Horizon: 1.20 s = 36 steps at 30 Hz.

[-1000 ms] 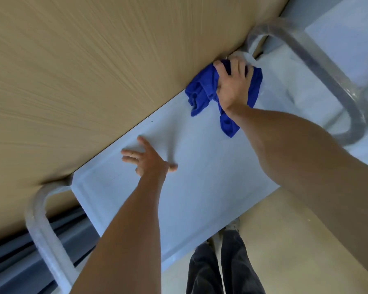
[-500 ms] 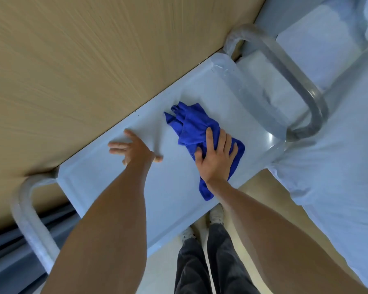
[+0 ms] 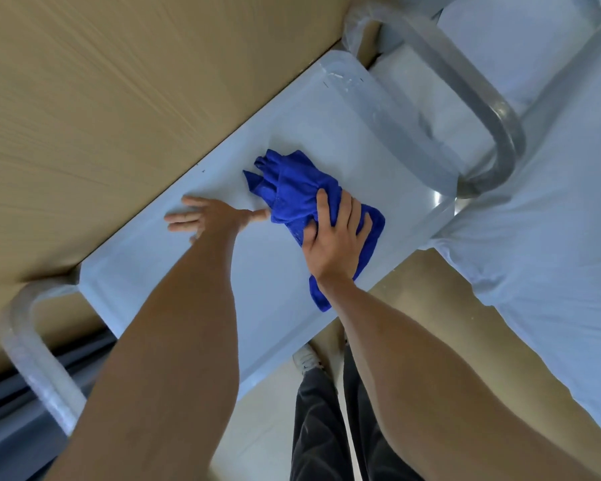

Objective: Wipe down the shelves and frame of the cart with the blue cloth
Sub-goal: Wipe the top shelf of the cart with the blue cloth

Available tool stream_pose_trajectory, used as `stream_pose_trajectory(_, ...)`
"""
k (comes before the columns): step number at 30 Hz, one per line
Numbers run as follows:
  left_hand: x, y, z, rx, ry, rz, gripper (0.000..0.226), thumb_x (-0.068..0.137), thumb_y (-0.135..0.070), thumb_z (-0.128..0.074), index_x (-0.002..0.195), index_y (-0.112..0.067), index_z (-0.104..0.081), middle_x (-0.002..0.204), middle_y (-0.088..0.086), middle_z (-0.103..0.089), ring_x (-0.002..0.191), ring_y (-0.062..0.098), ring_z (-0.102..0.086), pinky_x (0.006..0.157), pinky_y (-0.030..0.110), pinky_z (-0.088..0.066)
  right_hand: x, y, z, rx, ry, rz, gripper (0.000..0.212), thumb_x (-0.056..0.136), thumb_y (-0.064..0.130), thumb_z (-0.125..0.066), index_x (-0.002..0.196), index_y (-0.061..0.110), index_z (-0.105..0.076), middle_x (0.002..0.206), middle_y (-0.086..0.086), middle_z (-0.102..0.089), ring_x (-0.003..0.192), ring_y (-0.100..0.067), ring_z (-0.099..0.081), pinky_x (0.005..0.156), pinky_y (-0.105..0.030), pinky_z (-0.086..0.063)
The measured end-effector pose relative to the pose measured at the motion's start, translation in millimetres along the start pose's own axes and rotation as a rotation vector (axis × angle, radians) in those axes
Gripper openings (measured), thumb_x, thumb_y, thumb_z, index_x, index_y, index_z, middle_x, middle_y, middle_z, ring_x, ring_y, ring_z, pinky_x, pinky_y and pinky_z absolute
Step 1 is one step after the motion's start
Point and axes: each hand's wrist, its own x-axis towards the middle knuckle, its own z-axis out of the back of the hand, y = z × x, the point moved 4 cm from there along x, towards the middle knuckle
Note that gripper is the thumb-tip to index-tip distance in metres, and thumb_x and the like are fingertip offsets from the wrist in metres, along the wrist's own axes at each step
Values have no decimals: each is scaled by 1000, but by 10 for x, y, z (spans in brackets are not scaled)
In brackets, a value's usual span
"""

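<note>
Taking the cart's top shelf (image 3: 174, 282) as the landmark: off its left end a rounded metal handle (image 3: 32, 352), wrapped in clear film, curved down beside a wood-grain panel (image 3: 118, 98) that ran along the shelf's far edge.

The left arm reached forward across the shelf's left half, forearm nearly straight. The left hand (image 3: 205, 216) lay flat on the shelf near the far edge, palm down, fingers straight and spread, the thumb stretched toward the cloth and almost touching it; it held nothing.

Near the middle of the shelf, slightly toward its right end, lay the bunched blue cloth (image 3: 288, 189). Its far part was crumpled in folds, and a tail of it hung over the shelf's near edge. The right arm came in from the lower right, wrist bent. The right hand (image 3: 333, 237) pressed down on the near part of the cloth, palm over it, fingers spread and only gently bent, the thumb out to the left on the fabric.

Beyond the shelf's right end stood a second metal handle (image 3: 479, 98), and past that a white-sheeted bed (image 3: 552, 237). Below the shelf's near edge were dark trousers (image 3: 320, 428) and a pale shoe (image 3: 306, 359) on the floor.
</note>
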Motion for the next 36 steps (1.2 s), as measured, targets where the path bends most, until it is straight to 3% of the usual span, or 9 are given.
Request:
stream_pose_trajectory(5,-26,113,-44,53,14,23,164,43,-73,-82,149,-9,26,152,31,26,143,48,19,111,65,-7,-557,-105,63,17,33,14,50,100,37,-42,150,27,-39,150,-13,-41,138,-31,-37,112,-52,-25)
stream_pose_trajectory(10,-67,273,-60,54,21,-25,161,47,-70,-83,149,-11,26,152,29,29,143,45,22,114,59,-10,-1003,-281,122,-29,124,90,51,100,37,-46,150,30,-38,151,-12,-39,139,-31,-37,111,-52,-27)
stream_pose_trajectory(15,-52,323,-91,93,9,-98,161,48,-72,-81,149,-9,26,150,32,30,142,48,22,114,57,-13,-177,-192,64,-27,122,49,52,98,34,-49,148,30,-36,151,-11,-36,141,-31,-30,111,-56,-25)
stream_pose_trajectory(21,142,326,-169,118,-17,-80,169,37,-80,-79,148,-9,28,149,33,31,141,50,21,109,56,-30,1397,340,-115,-26,69,131,49,99,34,-41,147,28,-34,145,-13,-39,136,-32,-34,110,-56,-25)
stream_pose_trajectory(24,246,304,-170,123,-24,-71,170,37,-79,-80,146,-9,30,148,33,32,141,50,22,110,57,-27,2073,578,-75,77,-8,5,48,93,25,-48,141,27,-44,137,-9,-47,130,-28,-40,109,-53,-25)
stream_pose_trajectory(27,337,303,-186,116,-37,-75,172,34,-78,-80,146,-10,30,148,33,33,141,49,22,110,58,-27,2324,576,-57,120,-40,-107,53,90,15,-49,140,30,-46,141,-6,-46,136,-26,-37,112,-51,-22)
stream_pose_trajectory(32,326,293,-183,112,-63,-61,172,33,-76,-82,146,-10,29,150,33,30,142,49,20,111,58,-26,1982,397,-129,81,-86,-62,49,94,33,-44,142,27,-48,145,-11,-47,136,-31,-40,112,-52,-27)
stream_pose_trajectory(36,206,331,-202,102,-113,-81,166,38,-75,-82,149,-10,24,151,33,26,143,49,17,110,59,-26,752,196,-46,86,-71,-43,50,99,39,-46,147,25,-44,150,-14,-43,139,-33,-37,113,-52,-26)
